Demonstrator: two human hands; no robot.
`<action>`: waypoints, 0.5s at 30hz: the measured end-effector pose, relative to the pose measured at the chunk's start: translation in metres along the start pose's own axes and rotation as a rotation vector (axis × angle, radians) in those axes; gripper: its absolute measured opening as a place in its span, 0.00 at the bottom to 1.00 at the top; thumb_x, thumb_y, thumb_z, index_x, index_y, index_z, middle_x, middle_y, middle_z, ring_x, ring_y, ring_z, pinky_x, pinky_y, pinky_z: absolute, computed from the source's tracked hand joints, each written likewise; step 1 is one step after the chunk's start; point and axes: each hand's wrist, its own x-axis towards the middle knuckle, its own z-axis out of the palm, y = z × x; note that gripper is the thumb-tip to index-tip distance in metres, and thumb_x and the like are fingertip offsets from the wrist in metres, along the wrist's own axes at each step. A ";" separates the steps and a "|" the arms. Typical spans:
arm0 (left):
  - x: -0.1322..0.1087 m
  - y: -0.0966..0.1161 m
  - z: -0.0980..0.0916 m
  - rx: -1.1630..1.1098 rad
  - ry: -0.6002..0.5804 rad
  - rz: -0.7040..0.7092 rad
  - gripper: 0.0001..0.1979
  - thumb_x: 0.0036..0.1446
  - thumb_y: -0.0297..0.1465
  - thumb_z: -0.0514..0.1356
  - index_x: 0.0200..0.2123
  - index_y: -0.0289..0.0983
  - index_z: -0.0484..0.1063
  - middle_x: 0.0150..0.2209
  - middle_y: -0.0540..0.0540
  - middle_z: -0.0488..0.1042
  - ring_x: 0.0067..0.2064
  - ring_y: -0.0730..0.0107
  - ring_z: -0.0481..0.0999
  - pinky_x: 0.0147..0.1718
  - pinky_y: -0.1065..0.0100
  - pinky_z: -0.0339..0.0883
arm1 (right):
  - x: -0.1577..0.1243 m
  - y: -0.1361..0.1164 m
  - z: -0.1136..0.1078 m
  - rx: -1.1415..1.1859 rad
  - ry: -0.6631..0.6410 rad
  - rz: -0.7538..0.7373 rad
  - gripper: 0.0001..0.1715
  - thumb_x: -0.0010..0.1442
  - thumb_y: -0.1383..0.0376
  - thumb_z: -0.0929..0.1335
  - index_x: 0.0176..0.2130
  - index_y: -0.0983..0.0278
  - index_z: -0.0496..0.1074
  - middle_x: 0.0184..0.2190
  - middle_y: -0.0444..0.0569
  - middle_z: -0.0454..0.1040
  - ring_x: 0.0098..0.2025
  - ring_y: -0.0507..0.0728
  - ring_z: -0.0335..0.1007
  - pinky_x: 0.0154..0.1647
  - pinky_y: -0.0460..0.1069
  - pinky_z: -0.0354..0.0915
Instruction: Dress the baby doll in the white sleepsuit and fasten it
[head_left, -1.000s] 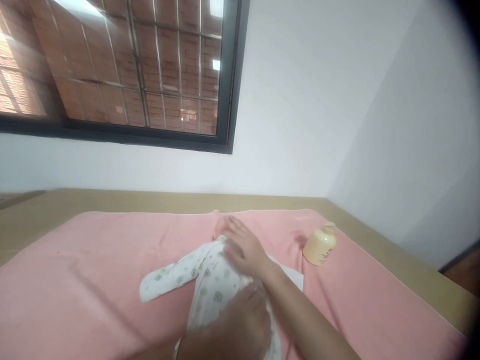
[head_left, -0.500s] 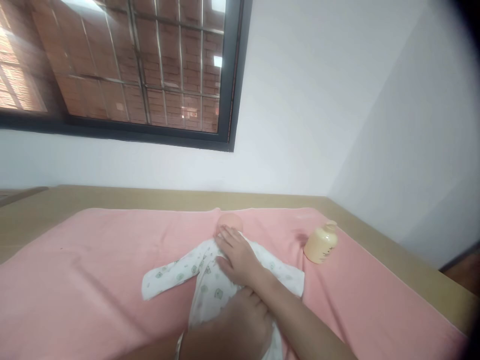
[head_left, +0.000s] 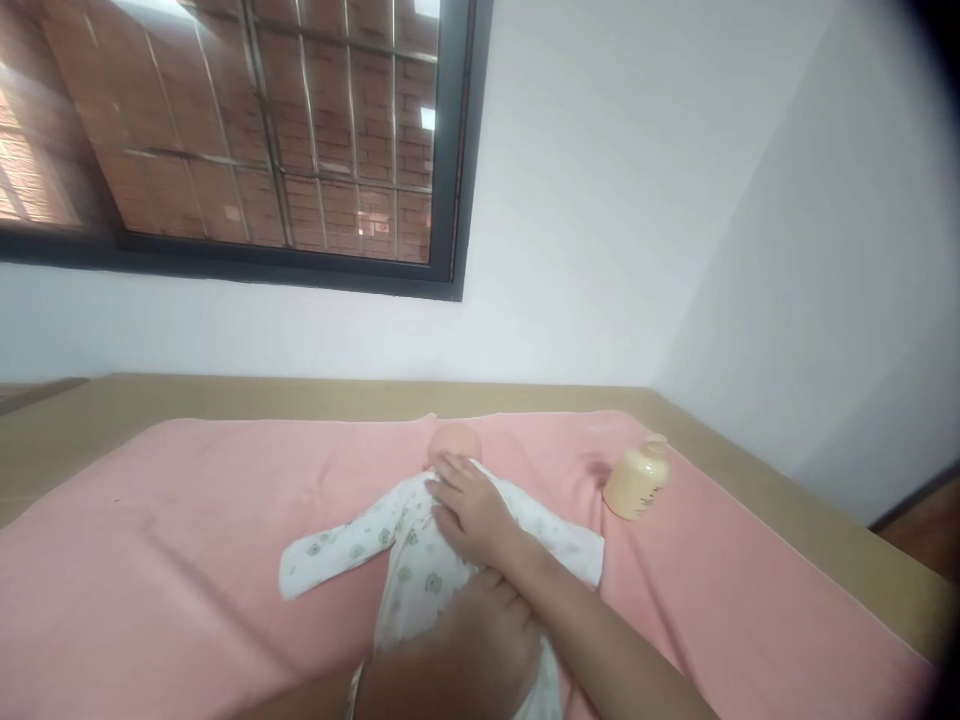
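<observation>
A doll (head_left: 454, 440) with a round, skin-toned head lies on a pink blanket (head_left: 225, 520), dressed in a white garment (head_left: 341, 545) with small green prints, its sleeves spread to both sides. My right hand (head_left: 469, 508) rests over the upper chest and neck, fingers extended and thumb slightly apart. Lower on the body, my left hand (head_left: 491, 635) is curled against the garment, right beside my right forearm. Its fingertips are hidden, so what it grips cannot be made out. A bracelet circles my left wrist.
A cream pump bottle (head_left: 636, 482) stands on the blanket to the right of the doll. Beneath the blanket is a wooden-toned table (head_left: 555, 398), with its far edge against a white wall. A dark-framed window (head_left: 300, 270) with metal bars is above at the left.
The view has shifted slightly, so the scene sits a little further left. Both hands keep nearly the same places on the doll.
</observation>
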 end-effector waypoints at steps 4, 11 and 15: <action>-0.001 0.000 0.003 0.014 0.018 0.005 0.15 0.57 0.28 0.51 0.46 0.34 0.69 0.42 0.42 0.75 0.43 0.62 0.72 0.45 0.57 0.65 | -0.001 0.002 0.003 0.018 -0.004 -0.007 0.24 0.62 0.64 0.58 0.57 0.65 0.63 0.59 0.53 0.60 0.63 0.58 0.50 0.64 0.59 0.44; 0.000 0.002 0.001 -0.002 0.010 -0.001 0.15 0.56 0.28 0.52 0.46 0.34 0.69 0.45 0.42 0.74 0.45 0.60 0.71 0.48 0.55 0.64 | -0.001 0.005 0.007 0.027 0.043 0.003 0.26 0.62 0.65 0.57 0.58 0.66 0.62 0.59 0.52 0.59 0.63 0.58 0.49 0.64 0.58 0.45; 0.001 0.001 -0.004 -0.008 0.008 0.020 0.15 0.56 0.27 0.51 0.46 0.34 0.69 0.44 0.41 0.74 0.45 0.60 0.71 0.48 0.55 0.64 | -0.002 0.006 0.009 0.006 0.097 0.086 0.28 0.61 0.65 0.58 0.59 0.69 0.59 0.61 0.54 0.56 0.64 0.59 0.45 0.64 0.57 0.45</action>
